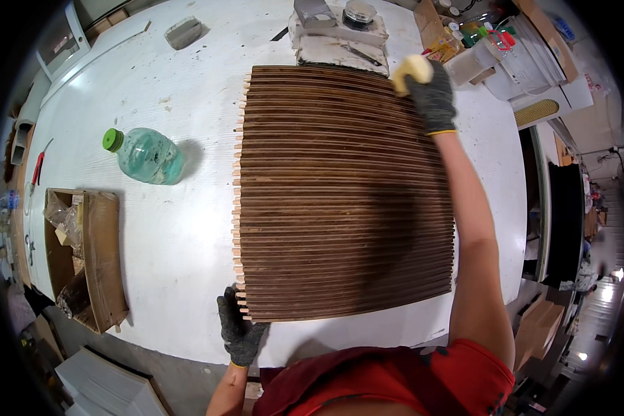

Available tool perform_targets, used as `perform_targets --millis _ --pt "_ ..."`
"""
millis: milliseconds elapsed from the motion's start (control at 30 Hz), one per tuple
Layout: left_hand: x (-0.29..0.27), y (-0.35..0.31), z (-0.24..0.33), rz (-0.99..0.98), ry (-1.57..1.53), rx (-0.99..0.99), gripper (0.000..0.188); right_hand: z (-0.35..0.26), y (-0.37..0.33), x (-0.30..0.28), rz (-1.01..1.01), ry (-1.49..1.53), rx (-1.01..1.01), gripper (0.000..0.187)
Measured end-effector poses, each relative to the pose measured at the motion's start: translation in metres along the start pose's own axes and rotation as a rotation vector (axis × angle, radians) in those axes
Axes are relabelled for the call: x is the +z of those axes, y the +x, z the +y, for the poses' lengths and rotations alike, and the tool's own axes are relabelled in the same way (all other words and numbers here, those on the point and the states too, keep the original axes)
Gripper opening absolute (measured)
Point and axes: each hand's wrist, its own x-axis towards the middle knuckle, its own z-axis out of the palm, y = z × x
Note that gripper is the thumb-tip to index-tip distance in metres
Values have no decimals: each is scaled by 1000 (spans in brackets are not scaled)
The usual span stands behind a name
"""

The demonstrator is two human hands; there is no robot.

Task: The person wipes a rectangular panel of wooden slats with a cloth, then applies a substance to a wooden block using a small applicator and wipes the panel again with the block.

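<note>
A wide row of dark brown wooden slats (340, 201) lies side by side, with pale narrow ends sticking out along the left edge. At the far right corner my right hand (433, 100), in a dark grey glove, is closed on a yellow sponge (416, 73). The sponge is slightly blurred and sits against the slats' corner. My left hand (241, 338), gloved alike, rests at the near left corner of the slats. Its fingers stretch apart along the pale ends; part of the hand is hidden by the corner.
On the white table (187, 256) lies a plastic bottle (149, 156) of greenish liquid with a green cap. A cardboard box (104, 256) stands at left, near a red-handled tool (39, 168). A grey block (184, 32) and a white stand (340, 50) with a jar (359, 14) are at the back.
</note>
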Motion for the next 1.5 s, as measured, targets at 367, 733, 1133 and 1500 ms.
perform_targets --millis 367,733,1133,1500 --pt "0 -3 -6 43 -26 -29 105 -210 14 148 -273 124 -154 43" --pt "2 -2 -3 25 -47 -18 112 89 -1 15 49 -506 -135 50" --pt "2 1 1 8 6 34 105 -114 -40 16 -131 293 -336 45" --pt "2 -3 3 51 109 -20 108 -114 -42 73 -215 294 -265 28"
